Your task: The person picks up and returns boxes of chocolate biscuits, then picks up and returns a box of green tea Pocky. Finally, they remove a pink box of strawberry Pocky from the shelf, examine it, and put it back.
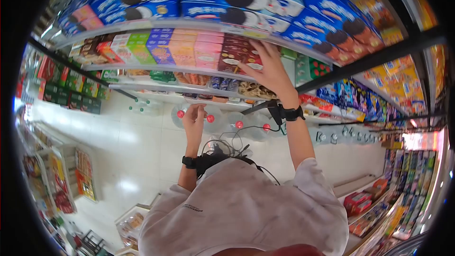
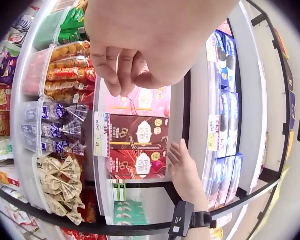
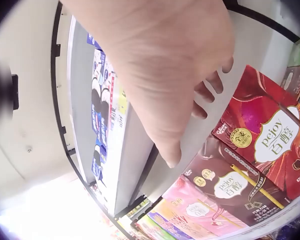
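Shop shelves (image 1: 156, 24) fill the upper frame. Centre-right, the right hand (image 1: 272, 68), fingers extended, gripping nothing, is near the red Pejoy box (image 3: 270, 132); the left hand (image 1: 193, 122), loosely curled, empty, hangs below. Likely light, crushable cardboard: hold its sides.

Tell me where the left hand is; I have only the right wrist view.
Observer: In the head view, the left hand appears between two red bottle caps; contact is unclear.
Operator: Name what sits on the level below the red pejoy box.
Observer: The left wrist view shows tan bags there.
Operator: Report what is worn behind the right hand.
Observer: A black band circles that wrist, seen in the left wrist view.
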`<state>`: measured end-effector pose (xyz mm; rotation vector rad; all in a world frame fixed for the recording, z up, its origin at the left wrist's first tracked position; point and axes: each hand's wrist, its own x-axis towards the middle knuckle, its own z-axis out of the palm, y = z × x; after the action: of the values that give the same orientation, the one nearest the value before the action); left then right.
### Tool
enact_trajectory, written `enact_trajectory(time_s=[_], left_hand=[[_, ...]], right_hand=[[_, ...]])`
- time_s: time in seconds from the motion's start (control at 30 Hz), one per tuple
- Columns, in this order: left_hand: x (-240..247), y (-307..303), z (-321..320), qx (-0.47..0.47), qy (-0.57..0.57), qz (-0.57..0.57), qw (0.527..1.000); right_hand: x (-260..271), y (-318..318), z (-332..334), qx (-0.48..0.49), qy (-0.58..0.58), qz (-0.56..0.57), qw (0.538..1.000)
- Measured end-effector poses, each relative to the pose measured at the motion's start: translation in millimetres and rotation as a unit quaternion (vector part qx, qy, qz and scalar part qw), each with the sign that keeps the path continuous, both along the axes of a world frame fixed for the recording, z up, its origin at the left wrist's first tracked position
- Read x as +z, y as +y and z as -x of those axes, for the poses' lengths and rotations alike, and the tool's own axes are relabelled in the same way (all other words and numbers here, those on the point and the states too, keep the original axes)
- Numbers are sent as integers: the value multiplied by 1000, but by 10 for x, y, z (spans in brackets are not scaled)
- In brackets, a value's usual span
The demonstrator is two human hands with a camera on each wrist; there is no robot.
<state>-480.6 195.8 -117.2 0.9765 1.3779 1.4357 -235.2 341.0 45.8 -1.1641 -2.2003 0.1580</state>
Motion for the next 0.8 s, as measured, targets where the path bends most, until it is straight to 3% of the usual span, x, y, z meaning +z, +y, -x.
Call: enact_trajectory(time_s=[0.2, 0.3, 0.47, 0.67, 0.8], left_hand=[[141, -6, -486, -66, 4, -12, 998], [207, -67, -873, -126, 32, -24, 991], [332, -282, -1535, -229, 144, -28, 962], [218, -465, -2066, -305, 153, -53, 938], [205, -525, -2371, -349, 131, -57, 926]], right_hand=[[83, -1008, -625, 73, 135, 140, 978], [3, -1688, -1153, -9, 143, 172, 975], [-374, -2646, -1879, -126, 261, 201, 936], [-799, -3396, -2316, -194, 363, 189, 892], [-764, -3710, -2507, -244, 333, 177, 894]])
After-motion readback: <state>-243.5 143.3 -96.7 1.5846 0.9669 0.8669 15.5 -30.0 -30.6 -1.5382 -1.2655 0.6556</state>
